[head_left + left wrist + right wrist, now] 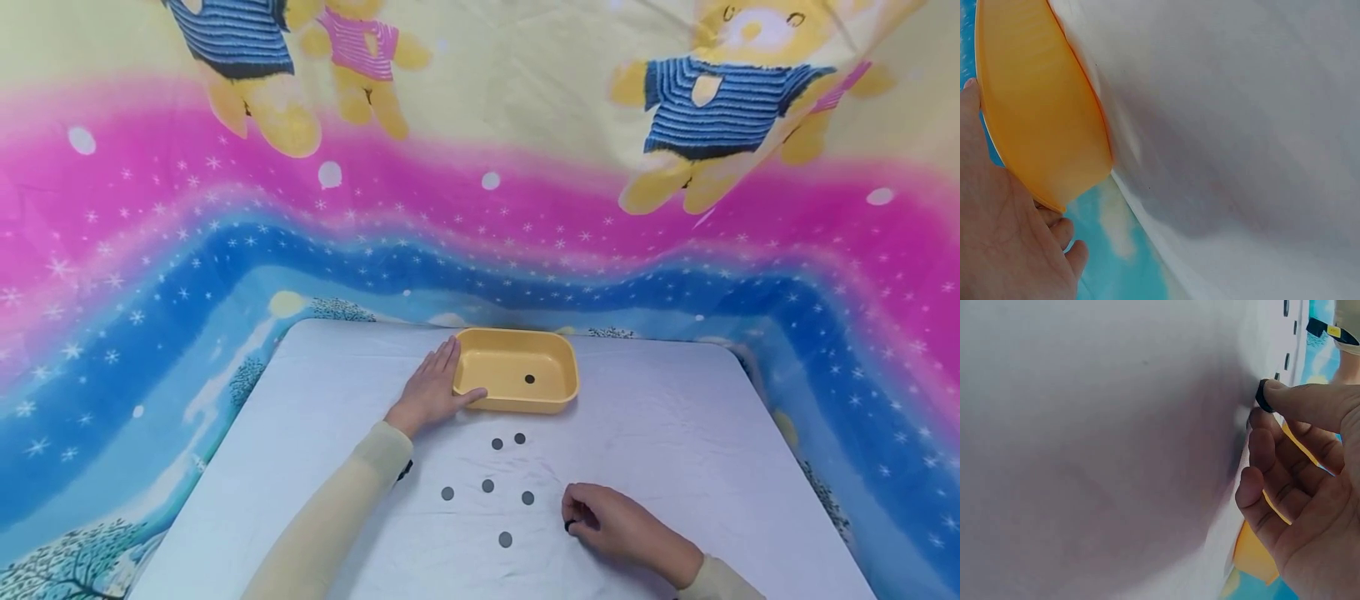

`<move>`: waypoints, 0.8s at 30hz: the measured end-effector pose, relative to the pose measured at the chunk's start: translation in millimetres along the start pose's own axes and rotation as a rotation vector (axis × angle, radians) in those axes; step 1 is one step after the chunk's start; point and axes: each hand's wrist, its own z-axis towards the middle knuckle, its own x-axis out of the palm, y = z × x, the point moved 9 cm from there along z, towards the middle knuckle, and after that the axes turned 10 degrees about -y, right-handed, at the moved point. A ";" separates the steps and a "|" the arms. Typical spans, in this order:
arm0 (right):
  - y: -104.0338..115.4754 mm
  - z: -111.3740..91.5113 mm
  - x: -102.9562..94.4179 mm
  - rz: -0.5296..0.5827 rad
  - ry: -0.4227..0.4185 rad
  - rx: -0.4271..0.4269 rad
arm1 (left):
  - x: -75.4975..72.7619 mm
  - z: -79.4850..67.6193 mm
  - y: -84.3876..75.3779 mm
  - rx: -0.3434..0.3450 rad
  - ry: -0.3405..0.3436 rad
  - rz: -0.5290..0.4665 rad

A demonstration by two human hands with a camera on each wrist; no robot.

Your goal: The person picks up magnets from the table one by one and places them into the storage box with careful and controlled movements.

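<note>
My left hand (431,390) lies against the left end of a yellow rectangular box (465,406), fingers straight along the side and thumb over the front rim. In the left wrist view, the fingers of that hand (1016,231) touch the box's rim. My right hand (626,523) pinches a small black disc (1262,397) between thumb and index finger, low above the white table. Its other fingers are loosely bent. One dark disc (529,379) lies inside the box. Several grey discs, such as the nearest one (506,540), lie scattered flat between the right hand and the box.
The white-covered table (675,400) has rounded far corners. A patterned cloth (480,242) with bears and snowflakes hangs round its back and sides. The box stands near the far edge. A dark band (405,471) shows at the left wrist.
</note>
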 end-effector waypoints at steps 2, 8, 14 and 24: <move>1.5 0.5 0.0 0.002 0.010 -0.002 | 0.3 -0.1 0.4 -0.001 -0.001 -0.001; 1.9 6.1 -2.2 0.001 0.020 0.022 | -1.1 -0.2 -0.2 0.001 -0.010 -0.008; 5.0 17.5 -11.7 0.000 -0.049 -0.012 | -0.4 -0.1 0.4 0.003 -0.015 0.001; 12.6 43.9 -29.4 -0.027 -0.162 -0.093 | 0.8 1.1 1.1 0.003 -0.009 0.011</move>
